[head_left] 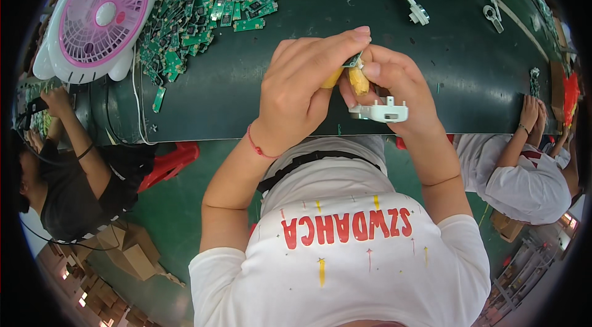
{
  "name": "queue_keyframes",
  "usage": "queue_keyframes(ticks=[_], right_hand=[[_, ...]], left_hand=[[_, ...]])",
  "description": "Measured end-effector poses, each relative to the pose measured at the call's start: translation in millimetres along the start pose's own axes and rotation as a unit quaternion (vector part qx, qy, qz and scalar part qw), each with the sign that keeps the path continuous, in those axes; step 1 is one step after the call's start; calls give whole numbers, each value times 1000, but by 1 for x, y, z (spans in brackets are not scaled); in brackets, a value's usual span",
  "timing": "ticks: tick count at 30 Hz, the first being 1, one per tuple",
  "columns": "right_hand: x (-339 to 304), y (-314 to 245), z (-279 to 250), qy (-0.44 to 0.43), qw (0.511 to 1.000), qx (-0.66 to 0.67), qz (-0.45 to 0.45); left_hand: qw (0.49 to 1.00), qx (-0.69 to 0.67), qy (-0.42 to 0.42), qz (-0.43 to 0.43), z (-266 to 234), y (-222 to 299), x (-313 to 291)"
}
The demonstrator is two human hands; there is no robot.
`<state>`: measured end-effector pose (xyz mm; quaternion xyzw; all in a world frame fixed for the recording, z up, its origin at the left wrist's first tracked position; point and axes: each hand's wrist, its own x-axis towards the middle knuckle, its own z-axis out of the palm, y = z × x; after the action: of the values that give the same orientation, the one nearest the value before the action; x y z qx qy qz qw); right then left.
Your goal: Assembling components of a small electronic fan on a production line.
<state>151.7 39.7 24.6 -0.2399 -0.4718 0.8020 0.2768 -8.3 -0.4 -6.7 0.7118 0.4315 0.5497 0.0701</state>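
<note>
Over the tabletop (234, 99), my left hand (291, 85) seemingly grasps a circuit board (352, 62); my right hand (404, 80) grips a yellow piece (358, 81) and white casing (372, 112). Probably joining parts; next needs careful alignment.

Electronics assy. workshop: PCB pile (197, 9) on long bench (222, 105), co-workers (530, 185) both sides, cardboard boxes (135, 256), green flr (176, 222).

text: red capital lettering (347, 228) (upside down in view) | on: white shirt (354, 290)
</note>
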Motion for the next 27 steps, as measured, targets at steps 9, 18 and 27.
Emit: queue_keyframes(ticks=[9, 18, 27], right_hand=[[-3, -7, 4, 20, 999, 4, 42], [4, 9, -13, 61, 870, -414, -261], [13, 13, -21, -1, 607, -618, -500]], left_hand=[[1000, 13, -8, 21, 0, 2, -1], [948, -115, -16, -298, 9, -1, -16], [466, -684, -146, -542, 17, -8, -38]])
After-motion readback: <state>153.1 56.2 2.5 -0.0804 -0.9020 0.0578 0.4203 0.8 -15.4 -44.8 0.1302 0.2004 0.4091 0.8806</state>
